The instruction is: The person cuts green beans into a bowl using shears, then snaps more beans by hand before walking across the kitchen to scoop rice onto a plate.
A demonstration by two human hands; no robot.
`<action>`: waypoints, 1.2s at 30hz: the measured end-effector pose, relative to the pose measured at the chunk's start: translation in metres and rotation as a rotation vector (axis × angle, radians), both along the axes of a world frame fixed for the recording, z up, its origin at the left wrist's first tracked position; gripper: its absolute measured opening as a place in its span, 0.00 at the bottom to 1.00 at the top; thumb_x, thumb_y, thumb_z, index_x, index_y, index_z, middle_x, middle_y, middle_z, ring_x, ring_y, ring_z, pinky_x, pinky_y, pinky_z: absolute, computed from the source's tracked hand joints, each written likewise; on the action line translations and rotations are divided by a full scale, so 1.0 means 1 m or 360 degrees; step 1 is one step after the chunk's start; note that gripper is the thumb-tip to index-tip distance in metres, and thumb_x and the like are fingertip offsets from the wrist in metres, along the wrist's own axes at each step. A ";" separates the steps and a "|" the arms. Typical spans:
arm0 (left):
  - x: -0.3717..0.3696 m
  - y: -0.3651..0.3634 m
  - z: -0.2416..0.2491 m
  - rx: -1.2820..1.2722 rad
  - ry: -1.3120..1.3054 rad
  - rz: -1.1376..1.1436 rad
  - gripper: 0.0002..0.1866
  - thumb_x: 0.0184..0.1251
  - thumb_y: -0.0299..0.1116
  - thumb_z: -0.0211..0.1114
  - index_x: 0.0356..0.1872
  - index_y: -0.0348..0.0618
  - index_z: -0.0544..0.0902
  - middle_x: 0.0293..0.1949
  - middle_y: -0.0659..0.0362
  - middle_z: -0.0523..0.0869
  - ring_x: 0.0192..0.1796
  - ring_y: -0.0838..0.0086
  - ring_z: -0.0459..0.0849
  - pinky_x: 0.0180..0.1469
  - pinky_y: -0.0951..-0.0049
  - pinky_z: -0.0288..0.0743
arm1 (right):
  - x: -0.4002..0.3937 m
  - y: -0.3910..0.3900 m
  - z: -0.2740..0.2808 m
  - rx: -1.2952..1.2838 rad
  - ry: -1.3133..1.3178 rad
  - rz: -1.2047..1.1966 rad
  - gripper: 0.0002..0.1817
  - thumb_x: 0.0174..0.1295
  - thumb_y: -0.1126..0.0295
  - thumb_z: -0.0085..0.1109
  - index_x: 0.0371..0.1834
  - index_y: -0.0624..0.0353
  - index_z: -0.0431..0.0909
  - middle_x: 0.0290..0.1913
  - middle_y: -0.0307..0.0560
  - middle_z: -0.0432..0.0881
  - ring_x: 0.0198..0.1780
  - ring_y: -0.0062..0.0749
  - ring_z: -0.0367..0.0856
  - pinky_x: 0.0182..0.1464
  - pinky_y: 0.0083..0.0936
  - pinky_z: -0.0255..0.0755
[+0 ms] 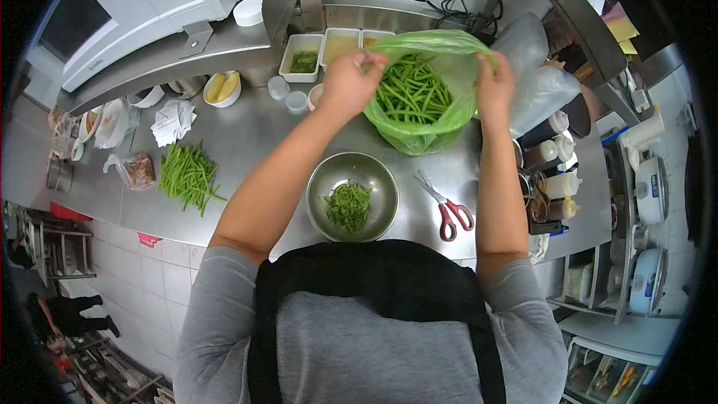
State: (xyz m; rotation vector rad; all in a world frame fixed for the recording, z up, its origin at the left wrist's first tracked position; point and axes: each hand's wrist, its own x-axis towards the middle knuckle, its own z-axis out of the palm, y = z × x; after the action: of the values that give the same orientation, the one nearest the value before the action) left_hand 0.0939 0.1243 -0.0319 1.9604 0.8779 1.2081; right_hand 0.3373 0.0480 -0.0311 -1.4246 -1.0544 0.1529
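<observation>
A green plastic bag [415,135] full of green beans [411,91] stands at the back of the steel counter, its mouth spread wide. My left hand [350,82] is closed on the left side of the bag's rim. On the right side, my right hand [493,86] pinches the opposite edge. Nearer to me, a steel bowl [353,163] holds a small heap of green trimmings [348,206]. Scissors with red handles [449,213] lie to the right of the bowl, blades partly apart. Left of my left arm, a pile of green beans [187,176] rests on the counter.
White containers [303,58] line the back wall beside the bag. Squeeze bottles [561,185] crowd the right end. A bowl of yellow pieces [222,88], crumpled paper [173,121] and a small bag [134,170] sit at left, below a shelf with a microwave [142,15].
</observation>
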 end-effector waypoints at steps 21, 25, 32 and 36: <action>-0.033 -0.035 0.003 0.0366 0.0215 0.0060 0.25 0.46 0.16 0.57 0.50 0.40 0.79 0.53 0.47 0.77 0.52 0.55 0.78 0.54 0.67 0.72 | -0.092 0.031 0.001 -0.1045 -0.0940 0.0414 0.18 0.49 0.61 0.62 0.42 0.59 0.80 0.42 0.53 0.82 0.44 0.45 0.81 0.48 0.34 0.73; -0.036 -0.044 -0.003 0.0508 0.0164 0.0070 0.24 0.44 0.15 0.54 0.48 0.37 0.79 0.54 0.50 0.77 0.45 0.57 0.81 0.46 0.66 0.76 | -0.096 0.084 -0.037 -0.1077 -0.1230 0.0231 0.29 0.47 0.52 0.64 0.53 0.53 0.75 0.51 0.53 0.79 0.50 0.46 0.78 0.52 0.34 0.72; -0.043 -0.039 0.002 0.0348 0.0439 0.0183 0.26 0.46 0.20 0.57 0.52 0.49 0.78 0.54 0.53 0.74 0.45 0.56 0.80 0.46 0.62 0.75 | -0.115 0.094 -0.053 -0.1443 -0.0968 0.0155 0.37 0.41 0.49 0.68 0.57 0.49 0.71 0.54 0.50 0.77 0.53 0.45 0.77 0.53 0.36 0.72; -0.031 -0.028 -0.005 0.0684 0.0353 0.0529 0.26 0.43 0.23 0.61 0.49 0.56 0.80 0.52 0.49 0.76 0.44 0.56 0.82 0.45 0.62 0.77 | -0.104 0.118 -0.076 -0.1652 -0.1358 0.0252 0.36 0.40 0.49 0.68 0.55 0.53 0.73 0.53 0.52 0.78 0.52 0.47 0.78 0.52 0.37 0.72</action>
State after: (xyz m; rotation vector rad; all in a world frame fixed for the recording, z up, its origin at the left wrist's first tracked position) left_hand 0.0634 0.0963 -0.0364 2.3929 1.1690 1.4834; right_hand 0.2331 0.1662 -0.1070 -2.4420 -1.9446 0.2311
